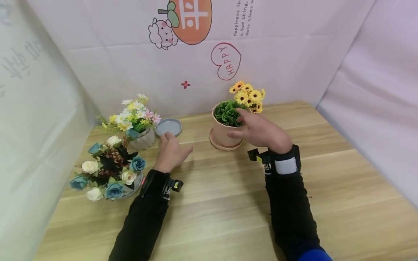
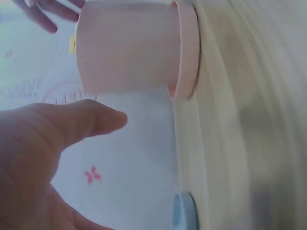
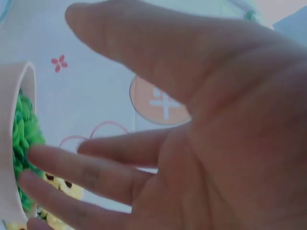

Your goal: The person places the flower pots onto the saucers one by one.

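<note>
A pink pot (image 1: 225,136) with a green leafy plant (image 1: 226,114) in it stands on a pink saucer (image 1: 215,142) at the back of the table. My right hand (image 1: 264,131) hovers at the pot's right side, fingers spread and thumb apart. In the right wrist view its fingertips overlap the green leaves (image 3: 24,129); nothing is in its palm. My left hand (image 1: 171,154) is over the table in front of a small blue-grey dish (image 1: 168,127), thumb stretched out to the right. That hand holds nothing. The left wrist view shows the pot's smooth wall (image 2: 129,48) beyond the thumb.
Yellow daisies (image 1: 249,96) show behind the pink pot. On the left are a ribbed grey pot (image 1: 143,140) of white, yellow and pink flowers and an arrangement of blue and white roses (image 1: 114,190). A printed white cloth (image 1: 281,65) hangs behind the wooden table (image 1: 209,210).
</note>
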A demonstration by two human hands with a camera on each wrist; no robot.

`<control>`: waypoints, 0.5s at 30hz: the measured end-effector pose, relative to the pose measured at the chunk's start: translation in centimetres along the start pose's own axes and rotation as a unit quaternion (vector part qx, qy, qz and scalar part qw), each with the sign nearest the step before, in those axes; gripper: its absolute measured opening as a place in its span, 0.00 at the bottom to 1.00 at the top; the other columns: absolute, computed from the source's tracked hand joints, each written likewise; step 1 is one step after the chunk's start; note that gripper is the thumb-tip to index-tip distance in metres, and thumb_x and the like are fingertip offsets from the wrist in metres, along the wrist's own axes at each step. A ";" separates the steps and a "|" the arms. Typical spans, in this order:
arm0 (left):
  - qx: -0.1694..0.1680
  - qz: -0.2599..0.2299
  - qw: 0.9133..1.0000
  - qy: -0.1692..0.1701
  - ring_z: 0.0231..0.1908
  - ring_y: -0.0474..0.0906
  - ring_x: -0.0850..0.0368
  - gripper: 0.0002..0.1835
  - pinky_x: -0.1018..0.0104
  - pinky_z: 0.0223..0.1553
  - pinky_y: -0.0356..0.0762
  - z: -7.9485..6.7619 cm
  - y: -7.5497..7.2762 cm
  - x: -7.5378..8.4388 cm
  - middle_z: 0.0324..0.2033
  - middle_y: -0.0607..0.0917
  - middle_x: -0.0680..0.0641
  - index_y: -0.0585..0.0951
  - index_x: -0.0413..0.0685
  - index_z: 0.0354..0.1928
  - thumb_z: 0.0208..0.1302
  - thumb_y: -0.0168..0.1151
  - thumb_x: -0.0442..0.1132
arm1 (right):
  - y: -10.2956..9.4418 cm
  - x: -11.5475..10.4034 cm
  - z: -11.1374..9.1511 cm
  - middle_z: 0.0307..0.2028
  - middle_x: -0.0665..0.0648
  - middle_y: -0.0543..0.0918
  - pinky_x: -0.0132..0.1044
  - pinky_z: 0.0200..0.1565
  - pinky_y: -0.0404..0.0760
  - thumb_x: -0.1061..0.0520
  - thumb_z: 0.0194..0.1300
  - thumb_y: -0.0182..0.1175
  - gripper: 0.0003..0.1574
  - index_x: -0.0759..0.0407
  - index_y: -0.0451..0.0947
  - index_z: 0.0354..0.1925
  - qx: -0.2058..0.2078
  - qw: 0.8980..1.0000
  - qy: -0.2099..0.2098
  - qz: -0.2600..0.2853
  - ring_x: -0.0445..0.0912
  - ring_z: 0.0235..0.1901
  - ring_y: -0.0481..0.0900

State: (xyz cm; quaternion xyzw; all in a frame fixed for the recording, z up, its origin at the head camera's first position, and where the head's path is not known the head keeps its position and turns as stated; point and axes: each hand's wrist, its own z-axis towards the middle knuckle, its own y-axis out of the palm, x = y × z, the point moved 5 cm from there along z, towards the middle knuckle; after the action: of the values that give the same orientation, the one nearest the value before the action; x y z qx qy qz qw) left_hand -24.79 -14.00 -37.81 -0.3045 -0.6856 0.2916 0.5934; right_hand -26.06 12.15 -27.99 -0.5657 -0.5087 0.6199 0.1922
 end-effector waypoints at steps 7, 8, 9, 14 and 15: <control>-0.011 -0.014 0.997 -0.075 0.80 0.43 0.21 0.58 0.31 0.79 0.55 -0.3 -0.8 -4.1 0.79 0.39 0.18 0.38 0.23 0.80 0.72 0.59 0.56 | 1.8 -2.6 0.8 0.66 0.65 0.82 0.53 0.67 0.79 0.44 0.75 0.64 0.46 0.65 0.61 0.79 0.008 0.997 -0.075 -0.034 0.58 0.65 0.81; -0.002 -0.023 0.997 -0.076 0.80 0.39 0.21 0.57 0.31 0.81 0.50 -0.1 -0.9 -4.4 0.79 0.35 0.18 0.37 0.22 0.80 0.73 0.60 0.54 | 2.1 -3.0 0.9 0.65 0.65 0.83 0.53 0.67 0.80 0.46 0.75 0.64 0.45 0.65 0.62 0.78 0.008 0.996 -0.089 -0.028 0.57 0.63 0.82; 0.009 -0.034 0.997 -0.076 0.81 0.35 0.21 0.57 0.31 0.82 0.45 0.0 -1.0 -4.7 0.79 0.32 0.18 0.37 0.21 0.80 0.73 0.60 0.52 | 2.5 -3.3 1.1 0.65 0.64 0.83 0.53 0.67 0.79 0.47 0.75 0.64 0.41 0.64 0.65 0.76 0.007 0.995 -0.100 -0.025 0.57 0.64 0.82; 0.066 -0.149 0.981 -0.106 0.81 0.18 0.28 0.57 0.36 0.85 0.32 0.7 -0.5 -6.6 0.78 0.16 0.29 0.25 0.28 0.79 0.75 0.60 0.41 | 5.1 -4.5 2.9 0.62 0.68 0.84 0.53 0.66 0.80 0.48 0.74 0.66 0.40 0.69 0.68 0.73 -0.006 0.988 -0.146 -0.057 0.59 0.62 0.83; 0.084 -0.175 0.975 -0.109 0.82 0.19 0.30 0.57 0.38 0.85 0.33 1.0 -0.4 -7.0 0.79 0.16 0.30 0.23 0.31 0.80 0.76 0.60 0.40 | 5.7 -4.6 3.4 0.62 0.69 0.83 0.53 0.67 0.80 0.48 0.73 0.67 0.41 0.70 0.69 0.72 -0.008 0.986 -0.151 -0.070 0.60 0.63 0.82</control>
State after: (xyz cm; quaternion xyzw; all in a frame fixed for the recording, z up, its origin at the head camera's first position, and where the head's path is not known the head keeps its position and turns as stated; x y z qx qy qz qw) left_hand -25.01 -19.69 -42.07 -0.0949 -0.7619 0.2713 0.5804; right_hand -25.84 4.69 -31.05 -0.4304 -0.5754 0.6787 0.1517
